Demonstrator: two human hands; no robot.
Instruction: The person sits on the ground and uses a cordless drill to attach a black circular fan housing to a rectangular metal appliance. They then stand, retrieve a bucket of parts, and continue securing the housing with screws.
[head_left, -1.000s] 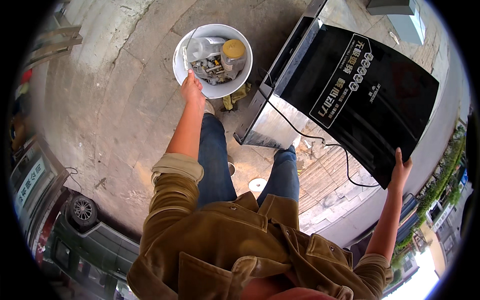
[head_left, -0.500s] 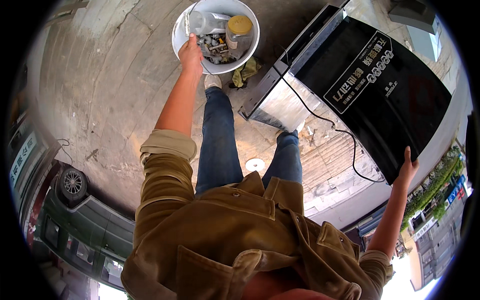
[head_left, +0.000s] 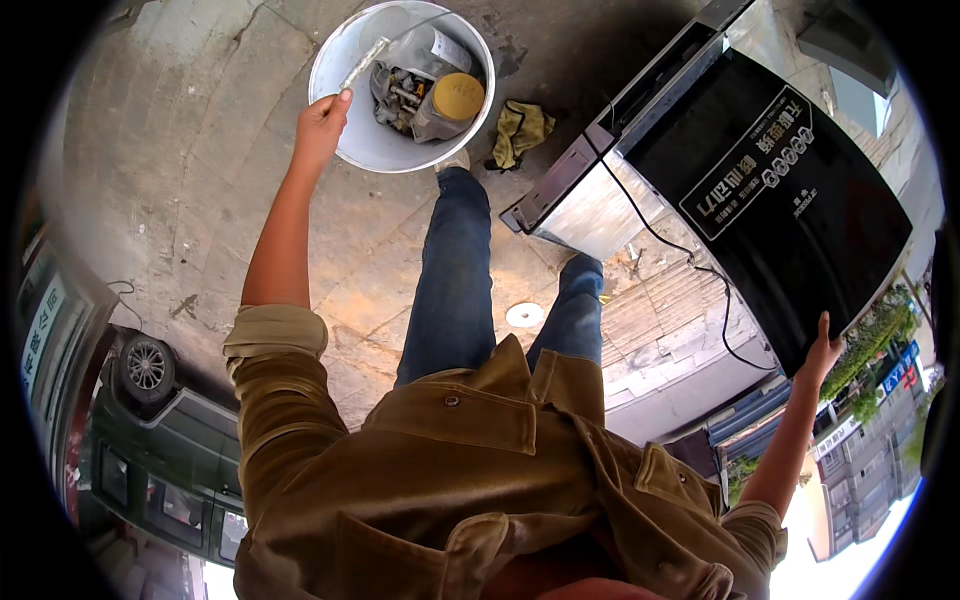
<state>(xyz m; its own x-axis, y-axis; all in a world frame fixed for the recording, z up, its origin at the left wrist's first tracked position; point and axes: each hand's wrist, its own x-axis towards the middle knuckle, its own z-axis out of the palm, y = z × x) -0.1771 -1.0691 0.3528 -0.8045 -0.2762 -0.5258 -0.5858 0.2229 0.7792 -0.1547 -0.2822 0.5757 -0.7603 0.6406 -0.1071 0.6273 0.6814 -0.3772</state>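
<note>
My left hand (head_left: 322, 127) is closed on the grip of the wire handle (head_left: 368, 60) of a white bucket (head_left: 330, 120). Inside the bucket are a jar with a yellow lid (head_left: 458, 97), a clear plastic container (head_left: 425, 52) and a heap of small metal fittings (head_left: 402, 98). Far out to the right, my right hand (head_left: 820, 352) grips the near corner of a range hood (head_left: 800, 220) with a black glass panel and steel sides. Its thumb lies on top of the panel, and its other fingers are mostly hidden. A black power cord (head_left: 652, 232) hangs across the hood's side.
A yellow-green cloth (head_left: 522, 132) lies on the paved floor (head_left: 200, 200) between bucket and hood. Near my feet is a white disc (head_left: 525, 315). A dark green vehicle (head_left: 165, 470) stands at the lower left. A grey box-like object (head_left: 845, 50) is at the far right.
My left hand and the bucket have swung left and slightly nearer, away from the cloth. My right hand still holds the hood's corner; the hood sits slightly farther right in view.
</note>
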